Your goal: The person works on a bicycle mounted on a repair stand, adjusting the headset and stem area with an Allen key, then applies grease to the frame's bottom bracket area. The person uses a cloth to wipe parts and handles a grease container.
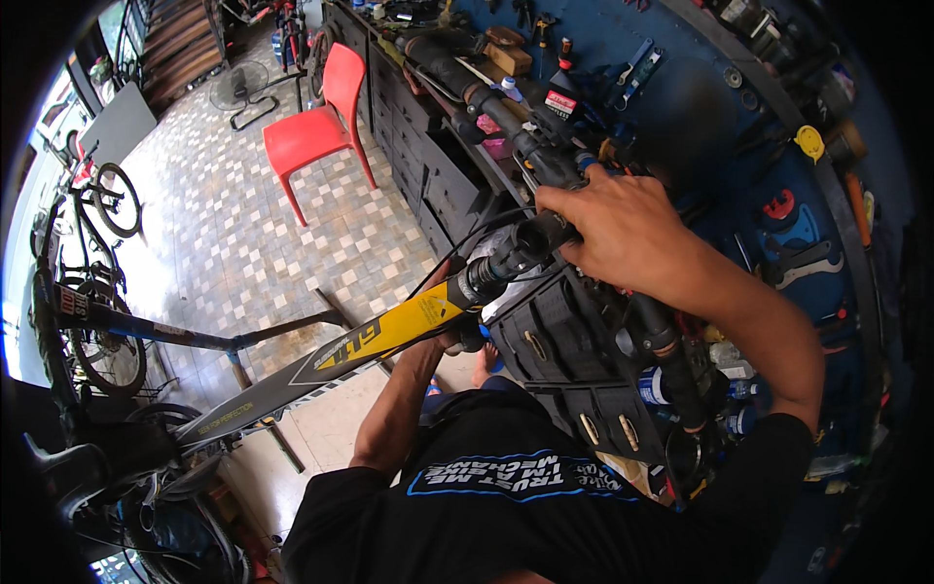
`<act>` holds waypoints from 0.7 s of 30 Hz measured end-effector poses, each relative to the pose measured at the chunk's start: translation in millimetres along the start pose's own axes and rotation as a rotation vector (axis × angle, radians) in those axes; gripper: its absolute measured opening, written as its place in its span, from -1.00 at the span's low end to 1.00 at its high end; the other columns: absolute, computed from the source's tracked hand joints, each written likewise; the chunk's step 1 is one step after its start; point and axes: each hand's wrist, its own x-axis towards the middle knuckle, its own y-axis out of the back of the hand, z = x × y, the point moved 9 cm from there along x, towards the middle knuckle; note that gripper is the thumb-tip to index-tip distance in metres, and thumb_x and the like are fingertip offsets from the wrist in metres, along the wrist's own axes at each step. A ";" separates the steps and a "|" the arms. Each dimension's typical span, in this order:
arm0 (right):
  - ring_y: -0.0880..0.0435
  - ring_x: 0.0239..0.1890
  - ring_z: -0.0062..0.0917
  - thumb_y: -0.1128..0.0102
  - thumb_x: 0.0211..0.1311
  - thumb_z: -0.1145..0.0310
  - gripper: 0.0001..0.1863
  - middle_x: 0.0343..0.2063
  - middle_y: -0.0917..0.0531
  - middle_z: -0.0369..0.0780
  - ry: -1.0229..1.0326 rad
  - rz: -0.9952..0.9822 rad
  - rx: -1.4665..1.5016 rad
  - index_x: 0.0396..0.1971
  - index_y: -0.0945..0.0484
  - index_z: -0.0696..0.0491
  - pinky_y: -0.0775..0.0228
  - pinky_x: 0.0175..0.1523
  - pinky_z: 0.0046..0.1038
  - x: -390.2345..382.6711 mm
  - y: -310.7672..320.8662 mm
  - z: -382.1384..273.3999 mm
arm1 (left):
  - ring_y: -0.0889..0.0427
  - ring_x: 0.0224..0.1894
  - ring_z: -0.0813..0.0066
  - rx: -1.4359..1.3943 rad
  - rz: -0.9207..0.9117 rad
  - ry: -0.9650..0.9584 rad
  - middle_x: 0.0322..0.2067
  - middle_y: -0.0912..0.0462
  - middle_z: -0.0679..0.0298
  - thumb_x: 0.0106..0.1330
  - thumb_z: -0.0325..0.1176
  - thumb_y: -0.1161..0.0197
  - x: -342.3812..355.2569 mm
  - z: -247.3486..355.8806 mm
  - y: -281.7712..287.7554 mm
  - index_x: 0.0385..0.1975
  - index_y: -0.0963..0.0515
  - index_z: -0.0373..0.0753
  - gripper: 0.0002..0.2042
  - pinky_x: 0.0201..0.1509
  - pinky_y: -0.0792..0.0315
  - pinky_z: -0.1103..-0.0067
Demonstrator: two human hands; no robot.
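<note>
A black, grey and yellow bicycle frame (389, 326) runs diagonally below me, with its head tube and stacked spacers (484, 277) at the upper end. My right hand (623, 234) is closed over the black stem and handlebar assembly (541, 234) just above them. My left hand (446, 341) is underneath the frame near the head tube; its fingers are mostly hidden behind it. The long dark handlebar (477, 88) stretches from upper middle to lower right, partly wrapped in black material.
A workbench with tools (798, 258) fills the right side, above dark drawers (399, 131). A black hanging organizer (545, 341) is beside the frame. A red chair (302, 156) and fan (233, 90) stand on the tiled floor. Other bicycles (107, 360) line the left.
</note>
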 end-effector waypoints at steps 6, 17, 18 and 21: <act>-0.73 -0.08 -0.02 -0.39 0.15 0.34 -0.51 -0.17 -0.69 0.09 -0.007 0.041 -0.056 0.13 -0.59 -0.09 -0.47 -0.04 -0.04 2.1 -17.7 -6.8 | -0.77 -0.56 0.24 -0.018 0.056 -0.040 -0.47 -0.78 0.11 0.52 0.12 -0.14 2.1 -2.3 8.0 -0.20 -0.67 -0.21 -0.54 -0.53 -0.69 0.37; -0.77 -0.22 -0.02 -0.39 0.08 0.33 -0.57 -0.37 -0.73 0.07 -0.038 0.074 -0.015 -0.01 -0.59 0.04 -0.57 -0.14 -0.03 0.2 -21.4 -5.1 | -0.80 -0.46 0.38 -0.072 0.049 -0.272 -0.36 -0.81 0.21 0.52 0.14 -0.06 -9.1 5.4 -7.4 -0.08 -0.64 -0.13 -0.55 -0.44 -0.71 0.47; -0.77 -0.23 -0.02 -0.38 0.08 0.34 -0.59 -0.38 -0.73 0.07 -0.047 0.076 -0.019 -0.02 -0.59 0.05 -0.57 -0.14 -0.03 -0.6 -19.9 -7.1 | -0.80 -0.45 0.38 -0.073 0.045 -0.265 -0.35 -0.81 0.21 0.53 0.13 -0.06 -9.1 4.7 -4.4 -0.07 -0.64 -0.14 -0.55 -0.43 -0.71 0.47; -0.77 -0.22 -0.01 -0.35 0.09 0.35 -0.62 -0.38 -0.73 0.08 -0.047 0.100 -0.001 -0.05 -0.58 0.06 -0.57 -0.14 -0.03 -1.7 -22.1 -7.7 | -0.76 -0.47 0.40 -0.069 0.089 -0.262 -0.36 -0.77 0.27 0.51 0.08 -0.14 -7.7 2.0 4.8 -0.07 -0.61 -0.09 -0.63 -0.42 -0.69 0.46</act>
